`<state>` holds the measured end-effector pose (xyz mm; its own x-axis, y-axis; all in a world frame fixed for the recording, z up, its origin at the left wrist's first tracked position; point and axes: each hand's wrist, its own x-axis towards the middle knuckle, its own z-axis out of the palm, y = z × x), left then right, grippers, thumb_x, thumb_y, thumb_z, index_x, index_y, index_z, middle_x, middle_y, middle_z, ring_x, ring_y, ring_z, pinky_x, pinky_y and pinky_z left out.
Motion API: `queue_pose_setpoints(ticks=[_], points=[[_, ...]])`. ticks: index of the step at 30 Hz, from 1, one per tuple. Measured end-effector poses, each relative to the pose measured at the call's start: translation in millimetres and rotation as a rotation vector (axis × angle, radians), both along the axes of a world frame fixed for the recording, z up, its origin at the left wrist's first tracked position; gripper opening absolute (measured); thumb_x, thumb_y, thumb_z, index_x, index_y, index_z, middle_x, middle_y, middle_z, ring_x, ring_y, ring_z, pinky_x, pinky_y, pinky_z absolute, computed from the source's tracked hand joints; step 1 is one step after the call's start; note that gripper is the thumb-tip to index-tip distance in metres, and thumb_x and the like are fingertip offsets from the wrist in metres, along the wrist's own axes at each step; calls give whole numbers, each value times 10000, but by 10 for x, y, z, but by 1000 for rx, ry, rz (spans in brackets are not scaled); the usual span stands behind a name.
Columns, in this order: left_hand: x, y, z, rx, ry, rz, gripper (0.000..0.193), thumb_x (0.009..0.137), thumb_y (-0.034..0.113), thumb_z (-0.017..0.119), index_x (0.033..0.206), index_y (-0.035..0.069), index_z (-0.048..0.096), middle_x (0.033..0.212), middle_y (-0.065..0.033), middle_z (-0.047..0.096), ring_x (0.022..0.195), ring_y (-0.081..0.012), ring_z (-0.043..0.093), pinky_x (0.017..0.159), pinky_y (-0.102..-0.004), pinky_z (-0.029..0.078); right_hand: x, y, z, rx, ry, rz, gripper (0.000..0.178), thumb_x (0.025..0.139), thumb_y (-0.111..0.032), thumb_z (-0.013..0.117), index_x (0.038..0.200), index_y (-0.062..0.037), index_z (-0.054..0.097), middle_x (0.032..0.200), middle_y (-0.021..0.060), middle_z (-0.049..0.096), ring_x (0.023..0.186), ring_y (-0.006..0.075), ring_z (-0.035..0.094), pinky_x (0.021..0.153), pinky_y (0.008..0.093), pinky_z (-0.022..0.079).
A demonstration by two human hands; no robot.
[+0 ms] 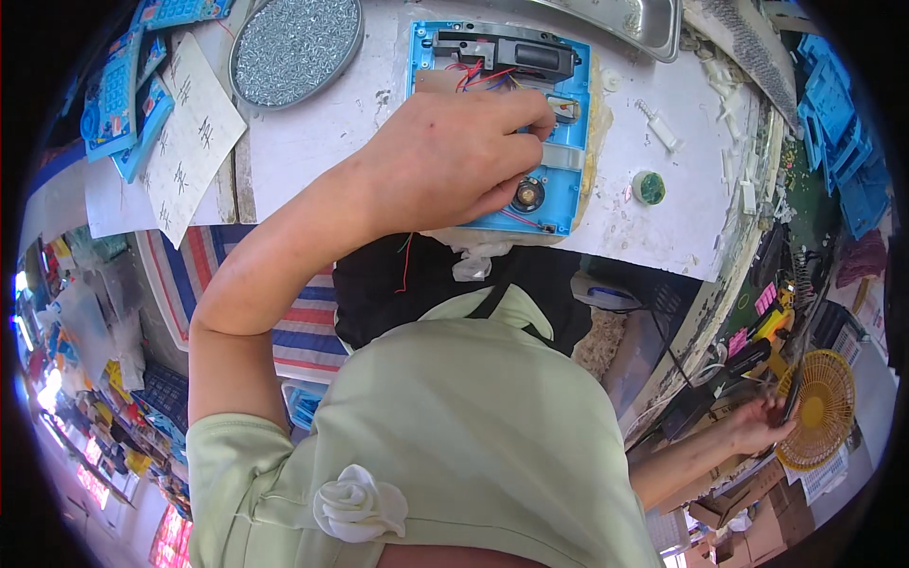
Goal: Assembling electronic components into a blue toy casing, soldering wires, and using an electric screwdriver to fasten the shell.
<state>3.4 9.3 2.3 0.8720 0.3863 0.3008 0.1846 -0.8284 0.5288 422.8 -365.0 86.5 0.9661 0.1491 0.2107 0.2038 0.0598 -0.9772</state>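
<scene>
Blue plastic casing point(566, 178), open side up, on the white-covered worktable point(327, 137) directly before the person; its middle and lower left lie largely hidden under the left hand point(478, 156) and forearm. Left hand: fingers curled inward over the casing, tips mostly out of sight; whether they pinch anything cannot be told. Visible within the casing: long black part point(511, 55) along the far edge; red wires point(469, 71), partly covered by the hand; translucent strip point(563, 156) at the right; round metal-centred part point(528, 194), its left side close against the fingers. Right hand point(757, 428): far out at lower right, small and distorted by the lens, fingers bent beside a dark slender object point(793, 393); grip uncertain. Yellow fan point(819, 417), round, just beyond that hand, partly crossed by the dark object. Round tray point(235, 76) of small silvery screws point(295, 47), cut by the upper edge; metal pan point(663, 33), likewise cut off. Paper sheet point(199, 137), marked, left, beside stacked blue panels point(114, 99). Small green-filled pot point(649, 187) and white plastic piece point(660, 128), right of the casing. Further blue parts point(838, 123), heaped at far right, individual shapes hard to separate.
</scene>
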Motion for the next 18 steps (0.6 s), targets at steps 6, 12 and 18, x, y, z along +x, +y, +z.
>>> queue_pose_setpoints(ticks=[6, 12, 18], points=[[-4, 1, -41, 2, -48, 3, 155, 771, 69, 742, 833, 95, 603, 1079, -4, 629, 865, -216, 656, 638, -352, 524, -474, 513, -83, 216, 158, 467, 210, 1000, -211, 599, 852, -78, 534, 647, -27, 378, 608, 65, 370, 545, 261, 300], [1, -5, -32, -18, -28, 8, 155, 770, 67, 741, 839, 92, 605, 1081, -8, 632, 879, -225, 660, 654, -362, 540, -1513, 1635, -555, -145, -105, 915, 297, 942, -237, 650, 1007, 53, 652, 906, 172, 668, 776, 225, 618, 724, 318, 476], [-4, -7, -14, -6, -9, -2, 151, 766, 65, 738, 841, 88, 610, 1074, -20, 629, 879, -227, 665, 658, -368, 543, -1830, 2075, -420, -273, -216, 1163, 205, 862, -154, 715, 948, 31, 697, 685, 75, 561, 590, 149, 478, 546, 280, 340]])
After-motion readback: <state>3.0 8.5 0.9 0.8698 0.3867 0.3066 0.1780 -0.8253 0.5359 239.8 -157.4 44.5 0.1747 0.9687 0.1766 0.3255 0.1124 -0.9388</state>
